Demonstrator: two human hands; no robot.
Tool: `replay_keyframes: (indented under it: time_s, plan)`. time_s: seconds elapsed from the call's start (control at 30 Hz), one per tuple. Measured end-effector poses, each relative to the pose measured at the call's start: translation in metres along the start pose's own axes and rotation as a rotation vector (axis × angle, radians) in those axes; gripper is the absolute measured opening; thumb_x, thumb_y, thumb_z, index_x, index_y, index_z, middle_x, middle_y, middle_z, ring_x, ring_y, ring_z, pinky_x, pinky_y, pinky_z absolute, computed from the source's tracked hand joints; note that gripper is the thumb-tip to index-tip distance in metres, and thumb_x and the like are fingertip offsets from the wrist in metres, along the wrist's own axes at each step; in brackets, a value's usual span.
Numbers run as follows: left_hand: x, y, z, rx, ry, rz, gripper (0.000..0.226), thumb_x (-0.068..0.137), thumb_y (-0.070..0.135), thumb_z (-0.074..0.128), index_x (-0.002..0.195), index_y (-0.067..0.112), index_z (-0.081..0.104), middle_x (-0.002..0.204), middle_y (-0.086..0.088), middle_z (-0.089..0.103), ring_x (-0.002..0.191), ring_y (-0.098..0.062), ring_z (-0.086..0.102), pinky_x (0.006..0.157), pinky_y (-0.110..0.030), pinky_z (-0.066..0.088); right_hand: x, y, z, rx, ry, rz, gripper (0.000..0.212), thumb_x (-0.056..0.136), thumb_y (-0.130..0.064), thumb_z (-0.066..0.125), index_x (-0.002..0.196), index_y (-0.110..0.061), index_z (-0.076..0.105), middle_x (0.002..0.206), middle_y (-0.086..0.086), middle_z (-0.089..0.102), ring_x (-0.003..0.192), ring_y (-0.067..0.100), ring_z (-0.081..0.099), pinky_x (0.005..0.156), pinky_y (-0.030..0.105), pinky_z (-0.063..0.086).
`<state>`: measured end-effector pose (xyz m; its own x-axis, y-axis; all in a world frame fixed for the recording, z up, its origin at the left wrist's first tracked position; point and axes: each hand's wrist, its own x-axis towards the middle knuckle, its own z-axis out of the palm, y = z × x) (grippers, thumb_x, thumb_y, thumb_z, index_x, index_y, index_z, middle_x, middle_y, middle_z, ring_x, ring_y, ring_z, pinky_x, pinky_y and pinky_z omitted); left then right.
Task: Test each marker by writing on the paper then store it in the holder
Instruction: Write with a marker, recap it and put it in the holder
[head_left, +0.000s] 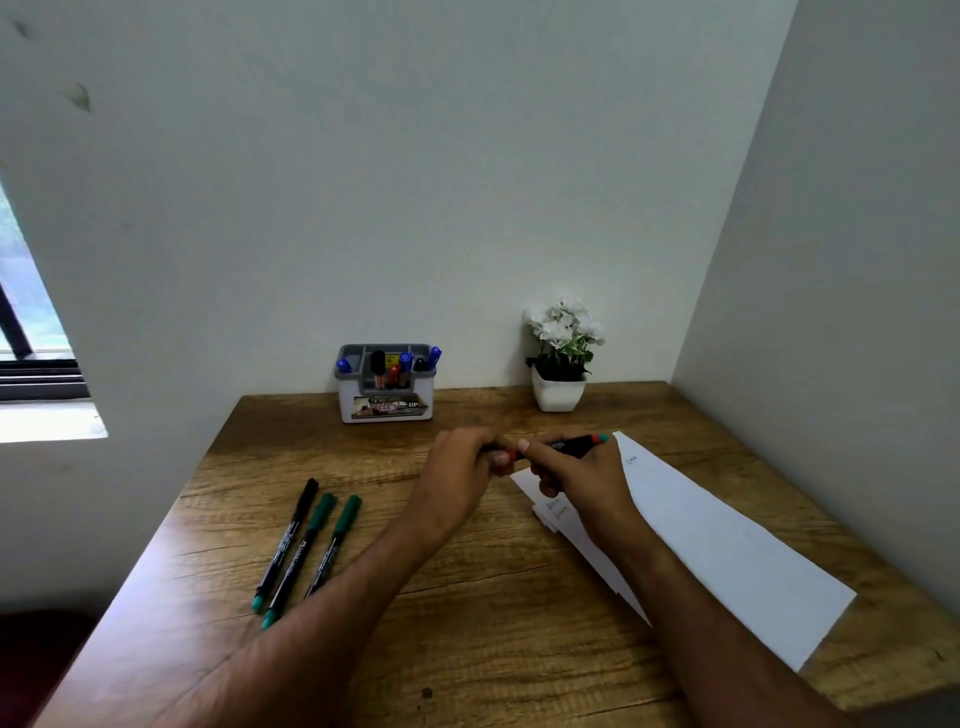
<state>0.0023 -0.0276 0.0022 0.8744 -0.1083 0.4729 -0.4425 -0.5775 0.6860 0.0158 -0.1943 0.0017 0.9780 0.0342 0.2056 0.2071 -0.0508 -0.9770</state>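
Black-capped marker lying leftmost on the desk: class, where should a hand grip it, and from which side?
Grip the black-capped marker mid-barrel, from above and the left: it lies flat, and a green-capped marker crowds its right side, leaving the left free for fingers.

Wooden desk in pale-walled corner, window at left.

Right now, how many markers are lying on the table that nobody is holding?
3. They lie side by side on the table's left: a black-capped marker, a middle green-capped marker, and a right green-capped marker. The left forearm may hide part of that one.
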Motion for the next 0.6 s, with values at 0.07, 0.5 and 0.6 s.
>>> replay_keyframes:
  time_s: [0.07,0.5,0.6]
  plan:
    - [0.0,0.002,0.001,-0.023,0.0,-0.021,0.021,0.094,0.0,0.055,0.097,0.009,0.073,0.074,0.009,0.068,0.069,0.002,0.065,0.061,-0.012,0.05,0.001,-0.002,0.0,0.045,-0.018,-0.015,0.009,0.085,-0.013,0.08,0.078,-0.007,0.077,0.059,0.007,0.064,0.051,0.019,0.053,0.048,0.027,0.044]
    - [0.006,-0.004,-0.026,0.081,0.016,-0.08,0.013,0.088,0.002,0.065,0.092,0.011,0.074,0.076,0.006,0.07,0.071,-0.001,0.066,0.07,-0.021,0.057,0.015,-0.007,0.019,0.119,-0.19,-0.012,0.015,0.087,-0.011,0.076,0.083,0.004,0.075,0.069,0.021,0.066,0.057,0.026,0.059,0.052,0.031,0.05]
    - [0.006,-0.007,-0.044,0.102,0.049,-0.115,0.018,0.08,0.004,0.074,0.094,0.015,0.072,0.085,0.011,0.067,0.079,0.002,0.063,0.072,-0.009,0.049,0.019,-0.015,0.019,0.123,-0.19,-0.069,0.012,0.087,-0.007,0.076,0.09,0.005,0.076,0.075,0.025,0.072,0.06,0.03,0.063,0.056,0.034,0.056]
